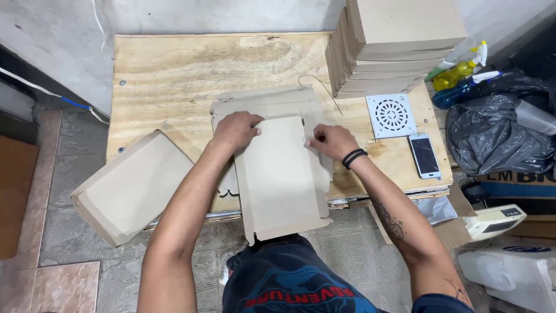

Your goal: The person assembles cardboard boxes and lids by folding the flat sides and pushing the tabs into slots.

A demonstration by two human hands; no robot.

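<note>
A flat die-cut cardboard box blank [281,174] lies on the plywood table [174,75], its near end hanging over the front edge. My left hand [234,130] grips the blank's upper left corner, fingers curled over the edge. Pinching the upper right edge of the same sheet is my right hand [330,141], with a black band on its wrist. More flat blanks [266,101] lie under it, towards the back.
A folded cardboard box [130,185] sits tilted off the table's left front corner. A stack of folded boxes [388,46] stands at the back right. A white round-grilled drain cover [391,115] and a phone [424,155] lie at right. Spray bottles [463,72] and a black bag [498,133] sit beyond.
</note>
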